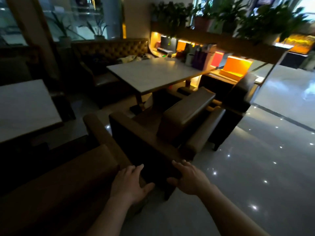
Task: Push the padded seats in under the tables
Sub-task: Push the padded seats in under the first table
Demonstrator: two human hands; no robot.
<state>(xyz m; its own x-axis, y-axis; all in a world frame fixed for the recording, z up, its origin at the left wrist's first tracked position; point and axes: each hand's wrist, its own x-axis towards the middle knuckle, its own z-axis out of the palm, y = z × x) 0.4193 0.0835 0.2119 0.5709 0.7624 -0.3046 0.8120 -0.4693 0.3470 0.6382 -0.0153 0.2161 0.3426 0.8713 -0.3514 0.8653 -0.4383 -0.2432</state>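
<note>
A brown padded armchair [170, 123] stands in front of me, turned toward a pale rectangular table [153, 74]; its front reaches the table's near edge. My left hand [131, 183] and my right hand [189, 176] are spread, fingers apart, at the chair's dark back panel; the dim light hides whether they touch it. A second brown padded seat [59, 184] fills the lower left, beside another pale table [25, 106]. A darker armchair [238, 97] stands further right, by the first table's end.
A tufted bench [110, 50] lines the far side of the table. A lit shelf unit [235, 67] with boxes and potted plants [265, 23] runs behind. Glossy grey floor [264, 159] stretches to the right.
</note>
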